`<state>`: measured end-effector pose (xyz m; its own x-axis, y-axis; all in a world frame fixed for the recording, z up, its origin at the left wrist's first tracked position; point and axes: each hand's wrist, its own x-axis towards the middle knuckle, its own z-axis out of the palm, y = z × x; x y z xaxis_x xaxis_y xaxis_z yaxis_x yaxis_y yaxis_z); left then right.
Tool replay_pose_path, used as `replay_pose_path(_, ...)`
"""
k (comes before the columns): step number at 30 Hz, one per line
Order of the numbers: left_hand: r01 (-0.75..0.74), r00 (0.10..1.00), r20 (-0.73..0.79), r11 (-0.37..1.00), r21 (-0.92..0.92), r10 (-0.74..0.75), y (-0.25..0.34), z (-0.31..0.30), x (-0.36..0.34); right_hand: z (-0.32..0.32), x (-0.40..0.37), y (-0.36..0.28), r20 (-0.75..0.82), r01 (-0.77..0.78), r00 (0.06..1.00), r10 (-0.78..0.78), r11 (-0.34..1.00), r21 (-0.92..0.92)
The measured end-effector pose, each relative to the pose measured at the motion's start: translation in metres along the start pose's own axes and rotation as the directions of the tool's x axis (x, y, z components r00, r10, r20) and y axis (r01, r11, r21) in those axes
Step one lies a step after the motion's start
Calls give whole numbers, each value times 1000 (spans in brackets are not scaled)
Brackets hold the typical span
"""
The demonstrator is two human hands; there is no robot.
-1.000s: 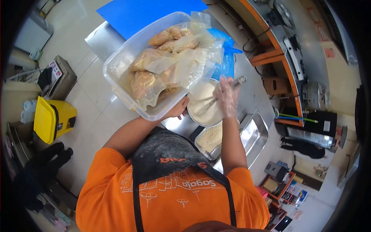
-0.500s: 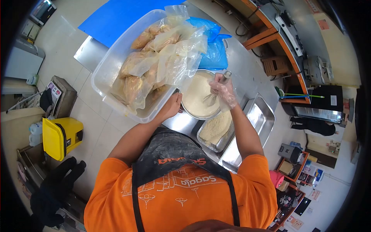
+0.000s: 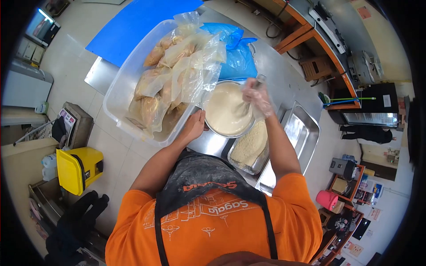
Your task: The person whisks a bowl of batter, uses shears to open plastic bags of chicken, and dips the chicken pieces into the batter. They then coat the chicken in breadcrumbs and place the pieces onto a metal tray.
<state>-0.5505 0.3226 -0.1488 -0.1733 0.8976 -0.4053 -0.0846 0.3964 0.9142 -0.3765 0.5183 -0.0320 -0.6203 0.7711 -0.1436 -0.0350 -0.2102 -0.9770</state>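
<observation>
My right hand point(image 3: 257, 98), in a clear plastic glove, is closed around the handle of a whisk point(image 3: 261, 79); both are blurred by motion. The whisk's wires dip into cream-coloured batter point(image 3: 224, 106) in a round metal bowl point(image 3: 218, 132). At the bowl's left rim, my left hand point(image 3: 194, 126) is closed on the edge, its fingertips partly hidden. Just beside that hand stands a large clear plastic tub point(image 3: 116, 99) holding several bags of pieces in brownish marinade point(image 3: 151, 84). Below the bowl, a metal tray holds pale breading crumbs point(image 3: 249, 148).
A blue plastic bag point(image 3: 237, 62) lies behind the bowl on the steel table point(image 3: 284, 75). To the right is a deep metal pan point(image 3: 306, 137). A blue board point(image 3: 128, 33) sits beyond the tub. A yellow bin point(image 3: 80, 168) stands on the floor at left.
My right hand and the whisk have shifted slightly within the batter, now more blurred. My left hand stays at the bowl's rim. The whole view has turned slightly.
</observation>
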Motion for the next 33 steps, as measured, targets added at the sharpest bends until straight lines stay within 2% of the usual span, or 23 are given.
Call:
replay_pose_path(1, 6, 1000, -2, 1000, -2, -6, 1, 1, -1, 9, -2, -4, 25, -160, 987, 160, 987, 8)
replay_pose_path(4, -42, 998, -55, 999, 2, 42, 7, 5, -2, 31, 16, 18, 14, -241, 970, 241, 960, 140)
replay_pose_path(7, -54, 996, -77, 999, 7, 55, 7, 6, -3, 40, 36, 31, -339, 35, 934, 111, 917, 397)
replay_pose_path(10, -34, 997, -67, 999, -2, 34, 6, 5, -2, 19, 31, 35, -630, 379, 775, -42, 829, 410)
replay_pose_path(11, -27, 997, -66, 1000, -10, 27, 6, 5, -2, 10, 25, 37, -628, 478, 762, -159, 791, 381)
replay_pose_path(14, -20, 996, -83, 1000, 11, 21, 11, 7, -6, -14, 2, 31, -416, 524, 818, -396, 812, 258)
replay_pose_path(15, -12, 997, -77, 1000, 1, 12, 10, 7, -6, -21, -6, 25, -355, 459, 860, -366, 859, 227)
replay_pose_path(17, -1, 998, -65, 1000, -16, 0, 3, 5, -1, -33, -11, 16, -354, 272, 917, -184, 938, 215)
replay_pose_path(18, -3, 998, -67, 1000, -1, 3, 1, 4, 0, -35, -14, 8, -355, 172, 931, -89, 962, 210)
replay_pose_path(19, -3, 998, -68, 1000, 15, 4, -2, 3, 1, -28, -16, 2, -436, 44, 899, 42, 981, 186)
replay_pose_path(22, 10, 995, -102, 1000, -26, -12, 7, 7, -5, -11, -8, 9, -483, 50, 873, 69, 972, 229)
replay_pose_path(23, 19, 992, -124, 998, -60, -26, 10, 9, -10, -7, -8, 6, -427, 55, 902, 59, 967, 248)
replay_pose_path(26, -16, 989, -147, 1000, -7, 15, -11, 7, -14, 9, -10, -28, -213, 142, 973, -84, 952, 271)
replay_pose_path(30, 25, 987, -159, 999, 44, -18, -27, 8, -40, 27, 1, -76, -39, 177, 984, -173, 965, 194)
replay_pose_path(33, 22, 981, -195, 998, 64, -10, -47, 5, -66, 25, 49, -54, 24, 242, 969, -246, 965, 99)
